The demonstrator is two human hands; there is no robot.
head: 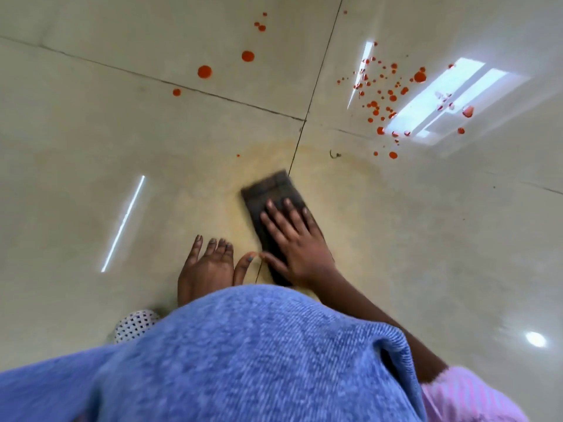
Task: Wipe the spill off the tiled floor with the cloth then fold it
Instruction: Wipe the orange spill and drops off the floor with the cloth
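Note:
A dark brown cloth (269, 194), folded into a long strip, lies flat on the glossy beige tiled floor (91, 147). My right hand (294, 242) presses flat on the cloth with fingers spread. My left hand (207, 266) rests palm down on the floor just left of it, fingers apart, holding nothing. Around the cloth spreads a faint yellowish smear (344, 184). Red-orange spill drops (387, 95) cluster at the upper right. A few larger drops (204, 71) lie further away at the upper middle.
Dark grout lines (316, 80) cross just beyond the cloth. A small dark speck of debris (334, 154) lies near the smear. Blue denim (259, 360) covers the lower view, with a spotted slipper (135, 324) at its left edge. Bright window reflections (441, 102) glare at the upper right.

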